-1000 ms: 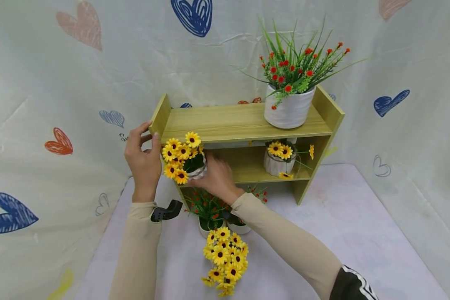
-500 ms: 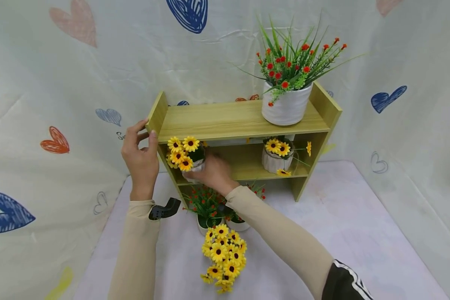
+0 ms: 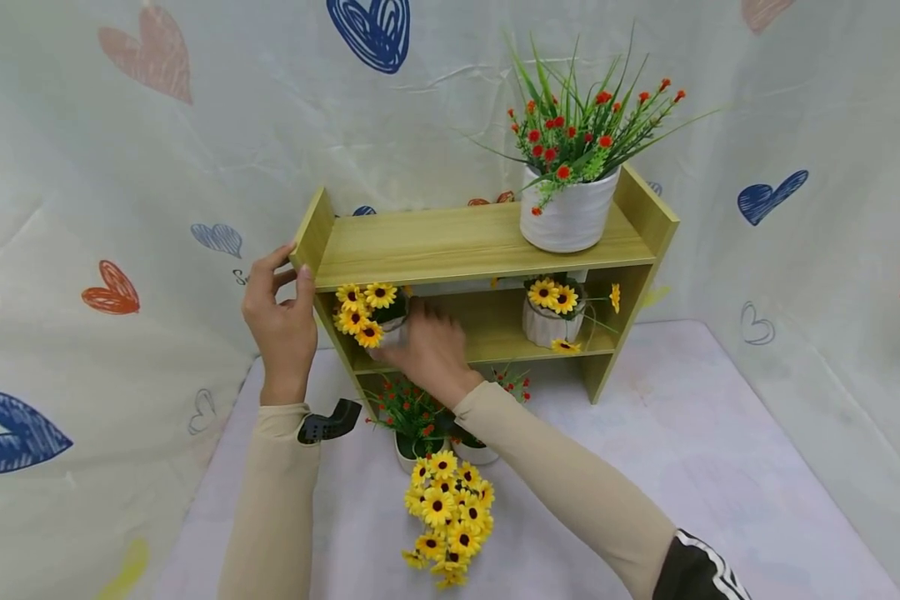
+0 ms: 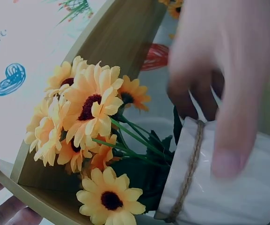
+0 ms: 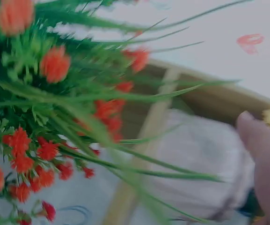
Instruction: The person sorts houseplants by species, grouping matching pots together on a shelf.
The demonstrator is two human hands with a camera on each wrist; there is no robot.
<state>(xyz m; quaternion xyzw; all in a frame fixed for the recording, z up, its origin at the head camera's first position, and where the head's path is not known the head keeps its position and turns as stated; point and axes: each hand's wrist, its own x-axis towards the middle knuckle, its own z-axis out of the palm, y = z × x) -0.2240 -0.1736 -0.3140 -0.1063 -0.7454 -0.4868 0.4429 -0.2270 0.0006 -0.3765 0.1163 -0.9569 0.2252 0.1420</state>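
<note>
A ribbed white flowerpot with yellow sunflowers sits at the left end of the wooden shelf's middle board. My right hand grips it from the right; in the left wrist view the thumb lies along the white pot, below its twine band, with the fingers on the far side. My left hand holds the upper left side panel of the shelf between thumb and fingers. The right wrist view is blurred, showing the pot beside the right thumb.
A large white pot of red flowers stands on the top board at right. Another sunflower pot is at the middle board's right end. On the table, red-flowered pots and a sunflower bunch lie before the shelf, under my right forearm.
My right hand has moved the sunflower pot back and slightly left, from the shelf's front into the left end of the middle compartment. My left hand has kept its hold on the side panel.
</note>
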